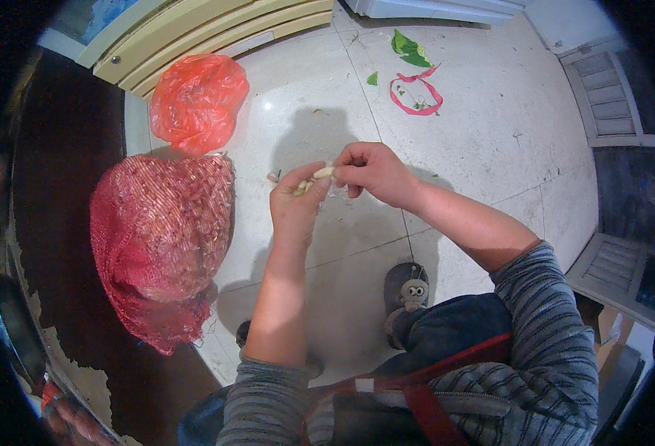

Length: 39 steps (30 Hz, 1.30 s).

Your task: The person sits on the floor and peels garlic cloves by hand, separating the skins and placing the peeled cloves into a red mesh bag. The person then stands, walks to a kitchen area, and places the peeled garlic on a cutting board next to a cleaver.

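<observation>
My left hand [295, 203] holds several pale peeled cloves, apparently garlic cloves [301, 188], against its palm and fingers. One more pale clove [323, 173] sits between the left thumb and forefinger. At the right end of that clove, my right hand [373, 173] pinches with thumb and forefinger, its other fingers curled. Both hands meet above the floor in front of me. Something thin and whitish, perhaps peel or clear film, shows just under the fingers, too blurred to name.
A full red mesh sack [163, 234] stands at left, beside a crumpled red plastic bag [199, 103]. Farther off on the tiled floor [472, 139] lie a torn green leaf [411, 49] and a pink tie loop [416, 96]. My slipper [408, 290] is below the right forearm.
</observation>
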Available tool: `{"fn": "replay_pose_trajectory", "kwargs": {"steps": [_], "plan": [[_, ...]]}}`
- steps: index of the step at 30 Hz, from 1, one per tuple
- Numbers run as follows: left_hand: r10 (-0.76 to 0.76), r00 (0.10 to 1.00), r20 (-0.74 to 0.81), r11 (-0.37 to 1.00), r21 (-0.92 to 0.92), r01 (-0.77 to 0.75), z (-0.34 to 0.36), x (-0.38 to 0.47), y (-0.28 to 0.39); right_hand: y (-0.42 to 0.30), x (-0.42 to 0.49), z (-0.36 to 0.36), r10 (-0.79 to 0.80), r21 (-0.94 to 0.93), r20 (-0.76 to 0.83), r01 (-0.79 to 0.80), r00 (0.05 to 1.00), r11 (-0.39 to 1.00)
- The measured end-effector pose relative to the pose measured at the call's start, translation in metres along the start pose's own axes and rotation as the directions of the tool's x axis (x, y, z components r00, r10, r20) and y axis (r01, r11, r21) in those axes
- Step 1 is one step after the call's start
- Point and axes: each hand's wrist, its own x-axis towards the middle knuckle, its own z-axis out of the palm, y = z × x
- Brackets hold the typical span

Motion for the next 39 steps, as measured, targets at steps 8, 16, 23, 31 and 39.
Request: {"fn": "replay_pose_trajectory", "kwargs": {"steps": [8, 16, 23, 31, 39], "plan": [[0.028, 0.999, -0.017, 0.993, 0.114, -0.026, -0.005, 0.002, -0.006, 0.003, 0.005, 0.002, -0.011, -0.148, -0.015, 0.009, 1.000, 0.989], [0.154, 0.984, -0.083, 0.955, 0.267, -0.127, -0.002, 0.004, -0.015, 0.008, 0.010, 0.007, -0.129, -0.307, -0.064, 0.104, 0.990, 0.946], [-0.031, 0.988, -0.153, 0.998, -0.054, 0.023, -0.006, 0.007, -0.017, 0.019, 0.014, 0.008, -0.121, -0.175, 0.025, 0.124, 0.992, 0.977], [-0.020, 0.990, -0.138, 0.994, -0.108, 0.005, -0.006, 0.010, -0.024, 0.014, 0.017, 0.001, 0.149, -0.021, 0.039, -0.148, 0.988, 0.989], [-0.035, 0.992, -0.117, 0.998, 0.050, 0.041, -0.003, 0.008, -0.025, 0.014, 0.017, 0.004, 0.144, 0.094, 0.007, -0.144, 0.990, 0.985]]}}
